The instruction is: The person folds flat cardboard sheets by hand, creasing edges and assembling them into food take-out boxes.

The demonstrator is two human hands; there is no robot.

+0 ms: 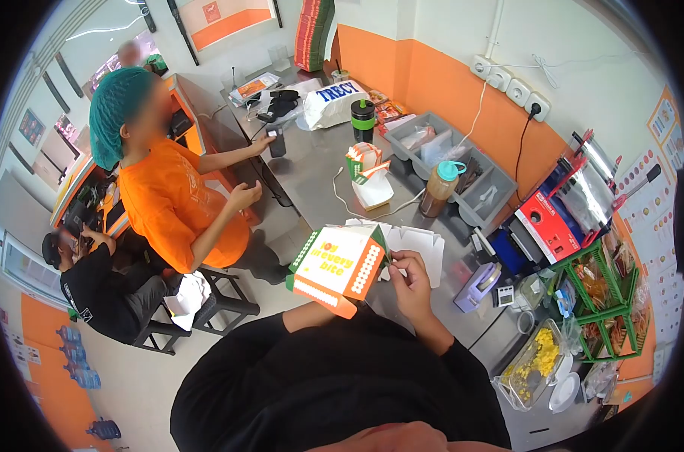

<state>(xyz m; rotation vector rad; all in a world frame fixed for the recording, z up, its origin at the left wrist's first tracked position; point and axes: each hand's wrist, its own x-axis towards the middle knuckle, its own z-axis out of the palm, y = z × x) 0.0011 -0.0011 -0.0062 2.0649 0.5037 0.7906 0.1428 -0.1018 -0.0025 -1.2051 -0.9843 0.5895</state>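
A printed cardboard food box (334, 262) in white, orange and green is in front of me above the table's edge, its lettered face turned up. My left hand (318, 314) supports it from below; the box hides those fingers. At its right side, my right hand (411, 282) has thumb and fingers pinched together at the green side flap. White unfolded cardboard pieces (425, 252) lie on the table just beyond my right hand. Farther back stands a stack of folded cartons (364, 160), with an open white carton (373, 190) before it.
A brown bottle with turquoise lid (439, 192) stands by a grey divided bin (477, 181). To the right are a red sealing machine (546, 220), a tape dispenser (477, 288), green baskets (601, 282) and a tray of yellow food (516, 384). An orange-shirted co-worker (180, 192) holds a phone (276, 142).
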